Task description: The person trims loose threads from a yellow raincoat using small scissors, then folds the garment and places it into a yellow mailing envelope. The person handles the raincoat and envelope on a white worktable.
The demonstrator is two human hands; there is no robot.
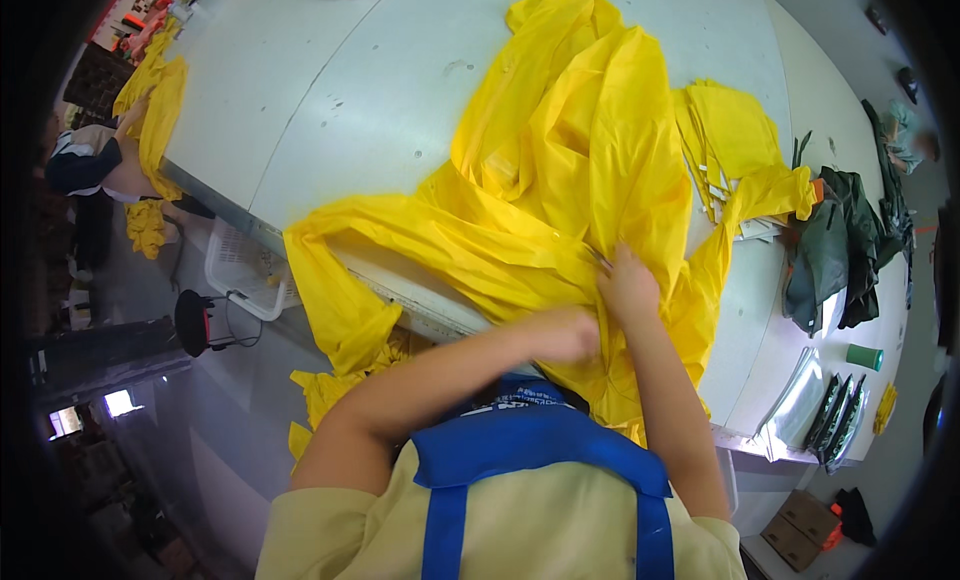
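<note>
1. In the middle of the frame I see a big yellow raincoat (560,180) lying on the white table (330,90). It is not flat; it has many folds, and one part hangs over the near edge at the lower left.
2. My left hand (565,332) is closed on the yellow cloth near the table edge. My right hand (628,285) presses on it just beside, with fingers half bent; I cannot tell if they pinch the cloth.
3. My judgement: the smoothing or folding is only at its start, because most of the raincoat is loose and wrinkled.
4. At the right there is a pile of folded yellow pieces (735,140), touching the raincoat, and next to it dark green garments (835,245).
5. At the lower right I see clear plastic bags (810,405) and a green cup (866,357).
6. At the upper left another person (95,165) handles yellow cloth. A white basket (245,275) stands under the table edge.
7. The hanging part and the pile nearby may be in the way.
</note>
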